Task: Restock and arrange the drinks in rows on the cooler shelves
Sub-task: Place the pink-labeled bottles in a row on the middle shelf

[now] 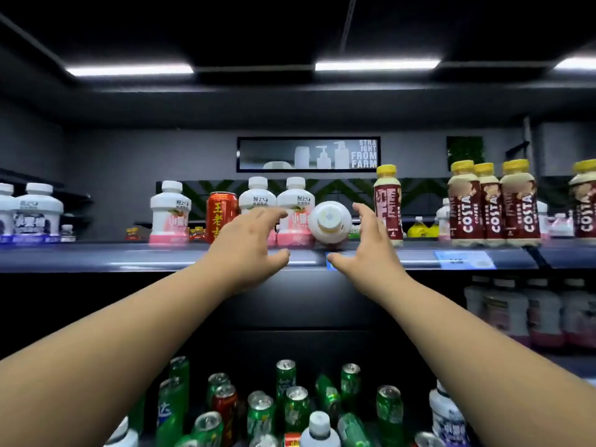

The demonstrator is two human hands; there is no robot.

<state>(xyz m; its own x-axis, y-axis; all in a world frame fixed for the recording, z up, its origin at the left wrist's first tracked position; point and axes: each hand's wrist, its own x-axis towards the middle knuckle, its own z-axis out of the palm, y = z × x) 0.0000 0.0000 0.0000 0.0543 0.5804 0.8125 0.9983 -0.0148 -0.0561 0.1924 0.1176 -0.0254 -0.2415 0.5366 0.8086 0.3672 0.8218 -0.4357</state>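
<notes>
Bottle [329,222], white plastic, lying cap-forward on dark shelf [129,257] between left hand [254,245] and right hand [369,250], both spread wide, empty.

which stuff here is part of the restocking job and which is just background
Job: tipped white bottle, pink-label bottles, red can, Costa bottles, green cans, shelf, left hand, right hand
Not the job: wall sign, ceiling lights

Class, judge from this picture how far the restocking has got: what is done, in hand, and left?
Done: coffee bottles stand together on the top shelf. In hand: left hand and right hand, both open, flank a tipped white bottle. Left: a red can sits among pink bottles; green cans below stand jumbled.
</notes>
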